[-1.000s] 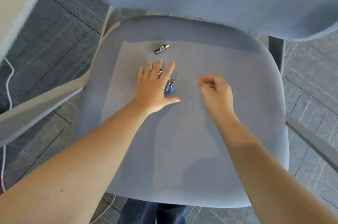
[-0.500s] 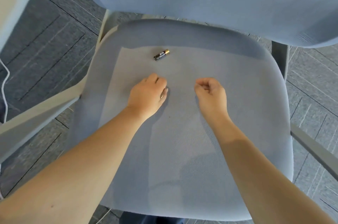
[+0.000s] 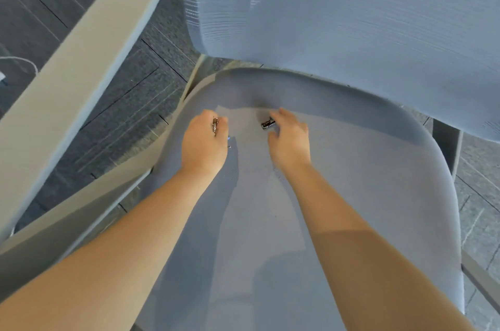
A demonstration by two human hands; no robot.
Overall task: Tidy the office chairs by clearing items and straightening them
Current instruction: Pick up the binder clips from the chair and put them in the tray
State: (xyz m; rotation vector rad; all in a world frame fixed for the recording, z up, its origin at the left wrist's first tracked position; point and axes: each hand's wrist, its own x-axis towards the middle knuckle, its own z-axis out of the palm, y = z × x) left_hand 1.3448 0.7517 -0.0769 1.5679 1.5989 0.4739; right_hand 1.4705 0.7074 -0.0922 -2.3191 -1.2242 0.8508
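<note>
Frame motion-blurred; battery (image 3: 268,123) label unreadable; lies at rear of chair seat (image 3: 365,195), right hand (image 3: 289,138) fingers curled at it, contact unclear; left hand (image 3: 204,141) curled round binder clips (image 3: 215,124), mostly hidden in fist.

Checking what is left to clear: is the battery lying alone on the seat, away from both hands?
No, the right hand is on the battery.

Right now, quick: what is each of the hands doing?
Left hand: fingers curled, holding small metal binder clips.
Right hand: reaching onto the small dark cylindrical battery on the grey chair seat; whether it grips it cannot be told.
</note>
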